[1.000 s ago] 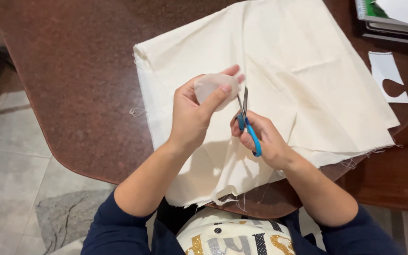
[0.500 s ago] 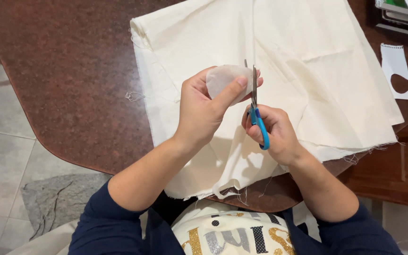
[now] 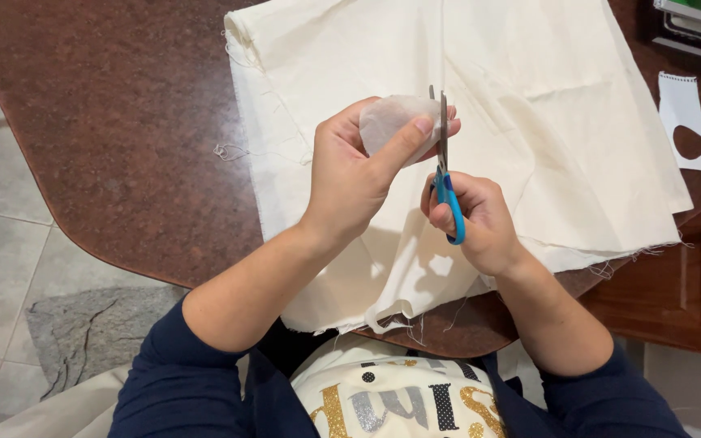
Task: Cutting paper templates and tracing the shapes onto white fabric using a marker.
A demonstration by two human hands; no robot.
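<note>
From the head view, your left hand (image 3: 359, 174) pinches a small rounded piece of pale, translucent fabric (image 3: 391, 122), thumb laid across its near face and the other fingers curled behind it. The piece is held up above the large cream cloth (image 3: 529, 138), roughly over the middle of the table. Your right hand (image 3: 476, 219) grips a pair of scissors with blue handles (image 3: 448, 191), fingers through the loops, closed snugly around them. The blades point away from you, toward the far side, and run along the right edge of the small piece, touching it; they stand nearly together, and you cannot tell whether a sliver of fabric lies between them.

The cream cloth is folded in layers and spread across the reddish-brown table (image 3: 107, 122), covering its right and far parts. Its near edge hangs over the table rim toward your body, with frayed threads showing at the near right corner. A loose thread (image 3: 225, 150) lies on the bare tabletop just left of the cloth.

On the far right, a white paper pattern (image 3: 683, 122) with a curved notch cut out rests on the table beside the cloth. Beyond it, at the far right corner, sits a stack of books or papers (image 3: 695, 24). Grey floor tiles (image 3: 2, 219) show on the left.
</note>
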